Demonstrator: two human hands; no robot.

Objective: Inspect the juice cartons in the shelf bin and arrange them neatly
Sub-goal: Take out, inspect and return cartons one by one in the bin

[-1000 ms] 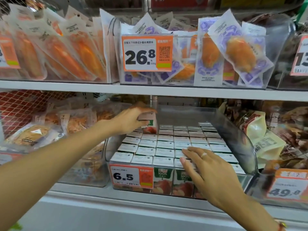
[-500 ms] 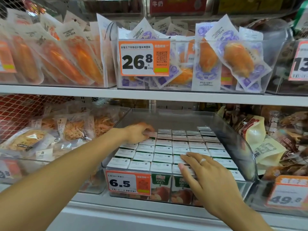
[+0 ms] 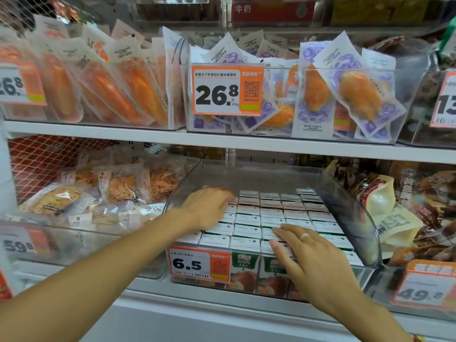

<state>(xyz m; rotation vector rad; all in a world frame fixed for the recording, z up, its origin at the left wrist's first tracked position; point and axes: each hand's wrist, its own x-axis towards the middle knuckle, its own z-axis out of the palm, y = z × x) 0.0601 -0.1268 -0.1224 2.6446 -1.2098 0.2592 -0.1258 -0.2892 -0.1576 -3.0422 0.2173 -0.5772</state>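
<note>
Left hand [image 3: 207,208] flat on juice cartons [image 3: 271,213] at bin [image 3: 355,218] rear; right hand [image 3: 311,257] flat near front.

The bin [image 3: 355,218] is clear hard plastic, smooth and glossy, with light reflecting on its curved wall at 3 o'clock. The cartons [image 3: 249,229] inside look like coated paperboard: matt white tops, a printed front with slight shine. The price tag [image 3: 199,265] at 6 o'clock is smooth printed paper or card, orange and white. The pouches [image 3: 318,99] at 12 o'clock are thin plastic film, part clear and glossy, part matt white. The shelf [image 3: 123,134] edge is smooth white, painted metal or plastic, I cannot tell. A ring [image 3: 305,236] on the right hand [image 3: 318,265] looks like shiny metal.
</note>
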